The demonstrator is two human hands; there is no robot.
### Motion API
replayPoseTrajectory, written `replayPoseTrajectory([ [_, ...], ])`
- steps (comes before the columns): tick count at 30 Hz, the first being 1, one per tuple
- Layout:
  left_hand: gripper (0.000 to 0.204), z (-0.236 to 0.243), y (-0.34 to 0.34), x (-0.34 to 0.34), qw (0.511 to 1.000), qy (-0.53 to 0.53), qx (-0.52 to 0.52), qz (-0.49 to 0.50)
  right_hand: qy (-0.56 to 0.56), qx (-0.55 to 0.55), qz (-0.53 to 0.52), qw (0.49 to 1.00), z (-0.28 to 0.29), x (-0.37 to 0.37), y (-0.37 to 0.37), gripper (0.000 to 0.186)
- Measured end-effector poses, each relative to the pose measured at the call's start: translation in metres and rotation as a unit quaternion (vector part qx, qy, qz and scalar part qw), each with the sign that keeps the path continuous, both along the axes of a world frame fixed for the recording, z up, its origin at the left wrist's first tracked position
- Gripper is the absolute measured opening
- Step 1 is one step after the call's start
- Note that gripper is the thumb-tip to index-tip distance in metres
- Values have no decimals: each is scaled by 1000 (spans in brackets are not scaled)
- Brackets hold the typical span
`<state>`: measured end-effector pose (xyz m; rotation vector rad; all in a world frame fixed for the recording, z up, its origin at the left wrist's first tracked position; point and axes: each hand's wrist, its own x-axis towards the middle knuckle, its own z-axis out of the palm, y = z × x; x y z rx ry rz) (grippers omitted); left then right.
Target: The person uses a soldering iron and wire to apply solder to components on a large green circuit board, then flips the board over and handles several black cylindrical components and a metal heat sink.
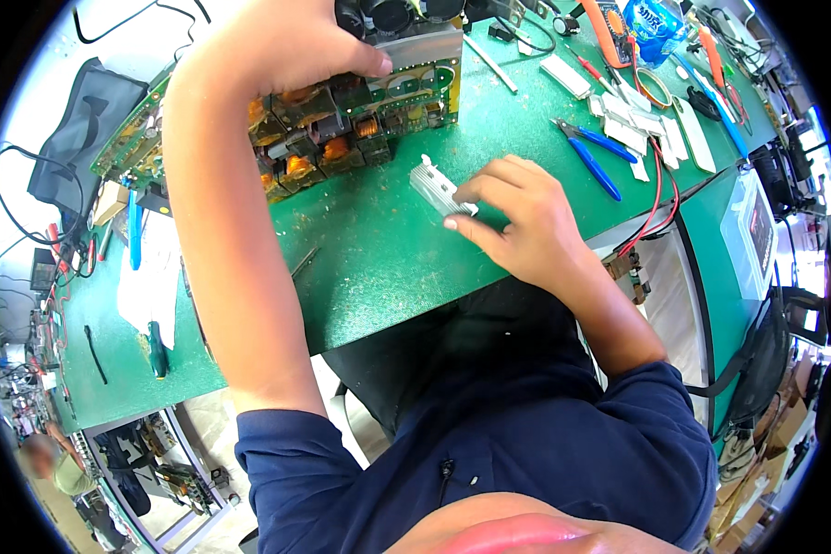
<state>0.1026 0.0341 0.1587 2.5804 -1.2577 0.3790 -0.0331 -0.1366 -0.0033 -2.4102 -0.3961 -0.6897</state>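
Note:
A large circuit board (425, 88) packed with coils, capacitors and a grey metal plate stands tilted at the far side of the green table (369, 277). My left hand (291, 42) reaches over it, thumb lying along its top side and the other fingers hidden behind; it appears to hold the board. Nearer to me, my right hand (531, 217) pinches the end of a small silver finned heat sink (432, 186) between thumb and fingers. The heat sink is low over the table or touching it; I cannot tell which.
Blue-handled pliers (596, 162) lie open to the right, beside a heap of white strips (630, 122) and red wires (663, 198). A blue packet (656, 32) and an orange meter (605, 23) are farther back. At left lie a green-handled screwdriver (158, 351) and white paper (148, 286).

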Motion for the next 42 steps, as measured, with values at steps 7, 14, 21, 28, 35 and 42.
replayPoseTrajectory([
  [7,87,-3,4,26,995,49,64,53,-29,114,-89,989,31,20,-37,35],
  [14,80,-7,10,28,999,23,30,13,34,145,-22,989,37,79,-51,62],
  [21,42,-11,1,-49,994,-104,-9,39,4,304,175,937,43,74,-34,39],
  [28,45,-37,16,-77,984,-160,1,76,-93,145,100,980,24,54,-35,42],
  [35,45,-77,26,-103,957,-274,-64,73,-234,11,163,958,4,47,-46,35],
  [42,42,-115,19,-117,936,-319,-124,83,-194,57,204,958,16,35,-46,39],
])
